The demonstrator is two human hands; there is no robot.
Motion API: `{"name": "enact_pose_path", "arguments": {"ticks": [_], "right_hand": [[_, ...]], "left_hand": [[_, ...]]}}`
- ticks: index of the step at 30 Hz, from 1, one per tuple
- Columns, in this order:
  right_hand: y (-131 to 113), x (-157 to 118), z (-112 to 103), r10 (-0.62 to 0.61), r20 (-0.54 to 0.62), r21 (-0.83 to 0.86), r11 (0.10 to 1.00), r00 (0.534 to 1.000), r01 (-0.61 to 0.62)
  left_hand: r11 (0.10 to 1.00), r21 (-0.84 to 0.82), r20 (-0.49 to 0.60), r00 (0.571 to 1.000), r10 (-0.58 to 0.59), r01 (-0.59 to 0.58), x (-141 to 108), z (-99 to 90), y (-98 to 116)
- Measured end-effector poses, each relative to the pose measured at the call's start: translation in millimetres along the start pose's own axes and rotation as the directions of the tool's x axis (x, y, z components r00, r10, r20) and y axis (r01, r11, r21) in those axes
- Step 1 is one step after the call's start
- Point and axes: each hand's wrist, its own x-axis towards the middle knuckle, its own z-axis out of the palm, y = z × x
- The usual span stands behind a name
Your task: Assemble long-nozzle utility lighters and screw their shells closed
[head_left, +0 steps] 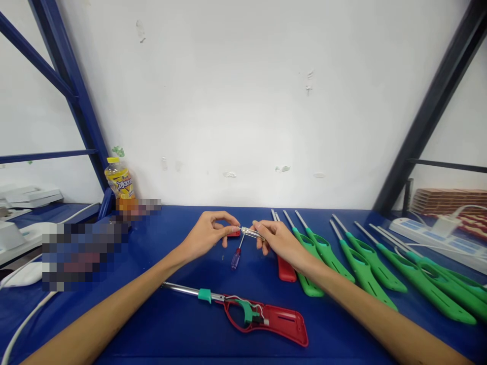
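My right hand (277,239) pinches a small clear gas tank (251,232) with a metal fitting at its left end. The thumb and finger of my left hand (211,234) are pressed together right at that fitting; what lies between them is too small to make out. Just below lies a screwdriver (236,258) with a purple handle, its shaft pointing up at the tank. A red piece (234,233) shows partly behind my left fingers. Nearer to me is an opened red lighter (283,324), its green trigger, white wire and metal barrel exposed.
Several green long-barrelled lighters (365,268) lie side by side at the right, with a red one (286,268) beside my right hand. A power strip (437,238) stands far right. A drink bottle (120,180) and a blurred-out object (91,248) are at the left.
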Motion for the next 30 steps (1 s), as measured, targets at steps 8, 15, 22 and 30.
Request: {"name": "enact_pose_path", "arguments": {"ticks": [8,15,22,30], "right_hand": [[-6,-5,1,-0.029,0.08,-0.025,0.999,0.996,0.032],[-9,-9,3,-0.011,0.108,-0.031,0.999,0.994,0.015],[-12,-10,4,-0.003,0.131,-0.054,0.998,0.991,0.011],[-14,-13,5,-0.037,0.128,-0.126,0.991,0.991,0.054]], "left_hand": [[0.999,-0.008,-0.019,0.999,0.044,-0.044,2,-2.2,-5],[0.999,0.018,-0.025,0.999,0.045,-0.044,3,-1.1,-9],[0.996,0.073,-0.012,0.999,0.053,-0.052,2,1.1,-16],[0.969,0.212,-0.019,0.991,0.133,-0.126,-1,2.0,-12]]}}
